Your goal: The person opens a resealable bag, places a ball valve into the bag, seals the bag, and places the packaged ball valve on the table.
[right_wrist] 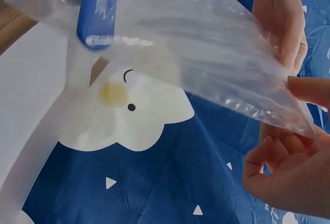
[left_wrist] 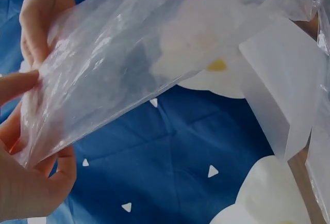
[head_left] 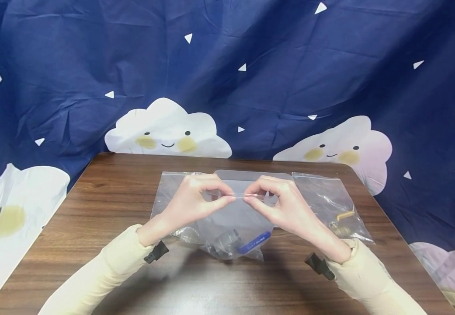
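Observation:
A clear plastic zip bag (left_wrist: 113, 69) hangs upright over the table, with its top edge gathered between both hands. My left hand (head_left: 196, 197) pinches the edge between thumb and forefinger. My right hand (head_left: 282, 199) pinches the same edge a short gap away, thumb and forefinger together. In the bottom of the bag lies a valve with a grey metal body (head_left: 227, 240) and a blue lever handle (head_left: 255, 243). The blue handle (right_wrist: 98, 12) also shows through the plastic in the right wrist view.
Behind the bag stands a whitish translucent box (head_left: 251, 176). At the right lies another clear bag (head_left: 321, 192) holding a valve with a yellow handle (head_left: 345, 215). A further clear bag (head_left: 166, 188) lies at the left on the brown wooden table (head_left: 105, 192).

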A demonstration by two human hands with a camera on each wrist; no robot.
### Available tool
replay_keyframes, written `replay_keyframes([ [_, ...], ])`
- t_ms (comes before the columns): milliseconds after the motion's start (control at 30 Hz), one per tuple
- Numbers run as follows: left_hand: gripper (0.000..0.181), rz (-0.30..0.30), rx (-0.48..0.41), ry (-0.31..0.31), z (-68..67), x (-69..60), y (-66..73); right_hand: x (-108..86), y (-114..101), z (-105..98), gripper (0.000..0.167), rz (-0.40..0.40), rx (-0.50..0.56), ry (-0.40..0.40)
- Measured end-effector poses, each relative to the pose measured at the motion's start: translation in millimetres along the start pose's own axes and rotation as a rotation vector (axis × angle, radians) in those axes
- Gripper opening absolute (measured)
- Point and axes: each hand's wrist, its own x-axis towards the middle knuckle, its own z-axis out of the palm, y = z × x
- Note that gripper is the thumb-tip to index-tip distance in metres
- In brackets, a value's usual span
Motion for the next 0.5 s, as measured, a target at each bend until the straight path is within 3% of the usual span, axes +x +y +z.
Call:
replay_keyframes([
  [300,0.008,0.058,-0.012,0.004,5.0,2.9,3.9,2.5,-2.8,3.1,0.014,-0.083,-0.002,0.032],
  [500,0.006,-0.008,0.053,0.026,-4.2,1.3,1.0,1.0,1.1,-1.7,0.015,-0.092,-0.078,0.071],
])
